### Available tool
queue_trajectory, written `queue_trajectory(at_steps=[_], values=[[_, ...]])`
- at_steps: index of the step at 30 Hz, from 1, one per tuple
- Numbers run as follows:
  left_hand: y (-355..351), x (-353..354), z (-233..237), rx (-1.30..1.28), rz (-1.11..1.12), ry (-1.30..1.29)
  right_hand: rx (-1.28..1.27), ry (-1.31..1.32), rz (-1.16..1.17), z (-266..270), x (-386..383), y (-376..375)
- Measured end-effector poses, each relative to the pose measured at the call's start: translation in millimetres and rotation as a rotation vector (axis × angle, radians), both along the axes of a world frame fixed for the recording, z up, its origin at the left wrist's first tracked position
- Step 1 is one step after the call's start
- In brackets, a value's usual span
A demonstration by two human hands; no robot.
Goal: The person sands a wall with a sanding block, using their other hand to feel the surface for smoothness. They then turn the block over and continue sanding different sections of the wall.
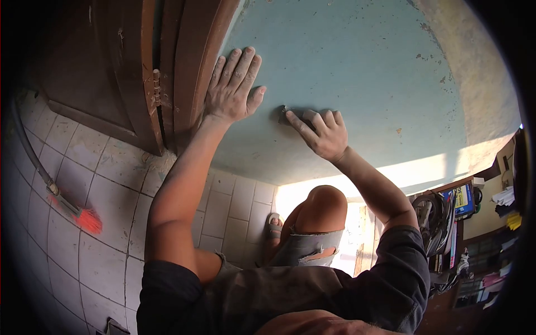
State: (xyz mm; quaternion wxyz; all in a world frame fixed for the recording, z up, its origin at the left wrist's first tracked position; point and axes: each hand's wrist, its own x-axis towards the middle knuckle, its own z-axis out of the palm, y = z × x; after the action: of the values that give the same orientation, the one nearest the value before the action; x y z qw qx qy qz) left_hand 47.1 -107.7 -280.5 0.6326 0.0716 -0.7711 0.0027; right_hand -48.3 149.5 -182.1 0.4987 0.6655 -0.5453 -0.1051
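Observation:
My left hand, dusty across the fingers, lies flat against the blue-green wall right beside the brown door frame. Its fingers are stretched out and it holds nothing. To the right of it, my right hand is closed on a small dark tool at the wall, with the index finger extended along it. Most of that tool is covered by the fingers and shadow, so its exact kind cannot be made out. Chips and small pits mark the paint around both hands.
A brown door stands left of the frame. On the tiled floor rests a broom with red bristles. Bare plaster shows along the wall's right side. Cluttered shelves stand at the right, and my bent knee is below the wall.

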Motion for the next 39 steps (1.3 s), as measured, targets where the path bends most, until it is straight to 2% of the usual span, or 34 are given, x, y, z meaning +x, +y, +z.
queue_trajectory(at_steps=[2, 4, 5, 6, 8, 10, 11, 12, 14, 16, 17, 20, 22, 23, 24, 26, 28, 30, 31, 32, 34, 36, 37, 39], values=[[-7, -3, 3, -0.014, 0.016, -0.012, -0.121, 0.041, 0.026, 44, -7, -9], [-3, -2, 0, -0.035, 0.052, 0.017, -0.577, 0.122, 0.063, 133, -16, -36], [-2, -2, 1, -0.022, 0.041, 0.019, -0.675, 0.201, 0.055, 178, -17, -41], [-3, -3, 2, -0.019, 0.032, 0.010, -0.805, 0.196, 0.131, 200, -31, -43], [-2, -1, 2, -0.033, 0.029, 0.045, -0.895, 0.204, 0.098, 158, -19, -58], [-6, -2, 4, -0.041, 0.023, 0.060, -0.527, -0.002, 0.056, 58, 4, -54], [-4, 0, 1, -0.027, 0.012, 0.028, -0.257, -0.039, 0.040, 17, 9, -39], [-3, 2, 2, -0.017, 0.003, 0.000, -0.057, -0.038, 0.016, 6, 21, -30], [-7, -2, 5, -0.030, 0.018, 0.026, -0.024, -0.050, 0.025, 27, 4, -23], [-3, -3, 0, -0.027, 0.017, 0.034, -0.463, -0.009, 0.134, 111, -2, -45], [-2, -3, 1, -0.033, 0.020, 0.045, -0.457, -0.014, 0.129, 124, -5, -53], [-3, -2, 2, -0.031, 0.019, 0.046, -0.892, 0.122, 0.123, 149, -10, -58], [-6, -3, 4, -0.040, -0.004, 0.066, -0.532, -0.009, 0.068, 48, -2, -46], [-6, -2, 2, -0.033, -0.010, 0.047, -0.256, -0.015, 0.013, 4, 0, -21], [-4, -1, 0, -0.021, -0.014, 0.026, -0.028, -0.057, 0.039, -16, -2, 0], [-9, -2, 3, -0.039, -0.015, 0.016, -0.037, -0.039, -0.011, 16, -10, 19], [-3, -4, -1, -0.006, -0.021, 0.067, -0.440, 0.051, 0.086, 95, -28, 4], [-1, -5, -2, -0.021, -0.002, 0.051, -0.719, 0.072, 0.112, 179, -35, -4], [-3, -5, -2, -0.044, 0.035, 0.053, -0.909, -0.185, 0.056, 180, -27, -12], [-4, -4, -1, -0.067, 0.074, 0.058, -0.911, -0.183, 0.047, 160, -24, -16], [-4, -4, 0, -0.073, 0.083, 0.055, -0.792, 0.010, 0.068, 83, -27, -18], [3, 0, 7, -0.037, 0.068, -0.008, -0.315, -0.087, 0.027, -10, -16, 11], [6, -4, 11, -0.019, -0.017, 0.029, -0.310, -0.093, 0.034, -10, -10, 18], [18, -6, 24, -0.019, 0.007, -0.029, -0.100, -0.087, 0.021, 3, -14, 24]])
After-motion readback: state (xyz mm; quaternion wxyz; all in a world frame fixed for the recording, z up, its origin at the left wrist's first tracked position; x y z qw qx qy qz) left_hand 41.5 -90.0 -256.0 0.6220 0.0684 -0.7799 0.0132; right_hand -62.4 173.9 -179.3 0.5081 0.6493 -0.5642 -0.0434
